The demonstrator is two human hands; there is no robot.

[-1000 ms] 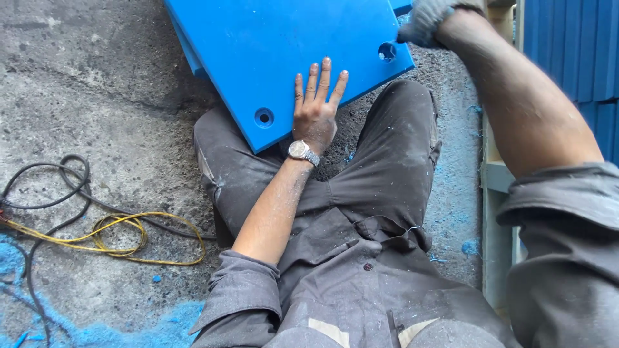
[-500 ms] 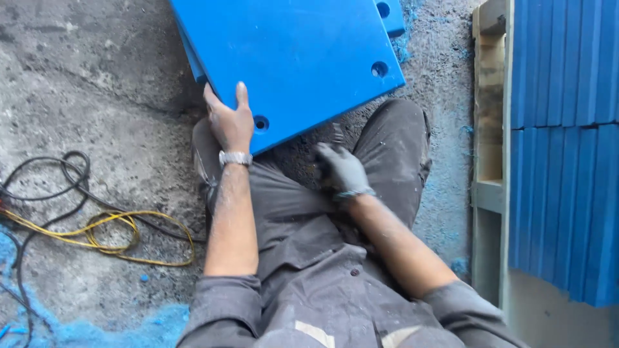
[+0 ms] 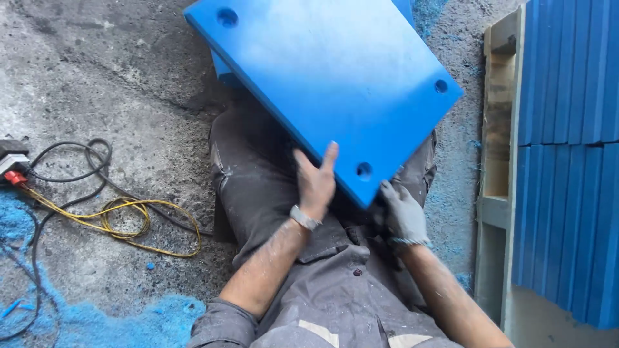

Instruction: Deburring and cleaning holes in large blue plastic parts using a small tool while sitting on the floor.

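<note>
Right hand (image 3: 405,216) moved under blue panel (image 3: 329,84), fingertips hidden.

There is a single view, taken from a camera worn on the person's head. It looks steeply down over the person's own lap and forearms, close enough that the grey trousers (image 3: 309,258) fill the lower middle. The blue board (image 3: 335,84) lies toward the top of the frame, running off the upper edge. The concrete floor (image 3: 97,84) spreads to the left, and a wooden pallet (image 3: 496,161) stands at the right edge. No second view shares the scene.
</note>
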